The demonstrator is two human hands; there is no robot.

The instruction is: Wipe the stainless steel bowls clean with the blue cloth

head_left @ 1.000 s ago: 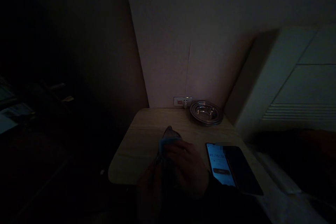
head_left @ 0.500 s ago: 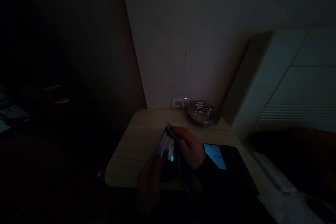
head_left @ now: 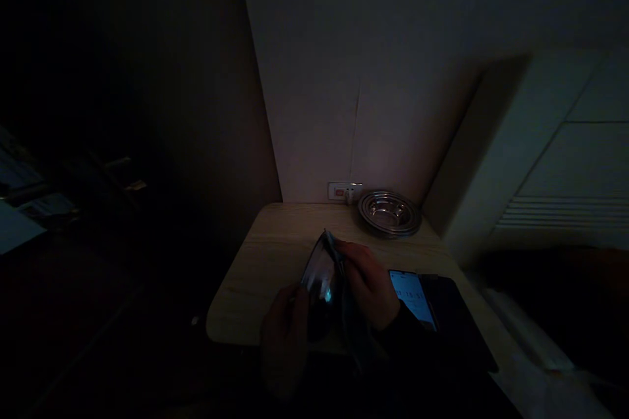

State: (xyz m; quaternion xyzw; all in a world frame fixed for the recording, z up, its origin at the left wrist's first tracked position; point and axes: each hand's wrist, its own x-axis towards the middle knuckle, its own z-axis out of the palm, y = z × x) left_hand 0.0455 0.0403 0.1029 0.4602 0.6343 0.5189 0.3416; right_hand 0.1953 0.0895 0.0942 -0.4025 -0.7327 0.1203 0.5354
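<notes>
The person's left hand (head_left: 285, 334) rises from the bottom of the view, fingers bent and thumb upward, pinching the near left rim of a shiny metal bowl (head_left: 319, 278). The bowl is tilted up steeply, in front of the person over the near half of the wood-grain tabletop (head_left: 240, 288); whether it touches the wood is too dark to tell. The right hand (head_left: 371, 285) comes in from the lower right, its dark sleeve (head_left: 410, 334) slanting inward, and points up and to the left. Its fingers close over a dark bluish cloth (head_left: 351, 324), gripping it against the bowl's upper right rim; the cloth's lower part hangs below the hand.

The table's rounded left edge lies some way beyond the left hand, with pale wood between. The near edge runs just under the bowl, close to both hands. Ahead, wood stretches to the wall (head_left: 314, 124) and its power socket (head_left: 344, 192). A stack of metal bowls (head_left: 389, 215) stands at the far right corner. Room is tightest on the right, where a lit phone (head_left: 411, 298) lies near the right wrist.
</notes>
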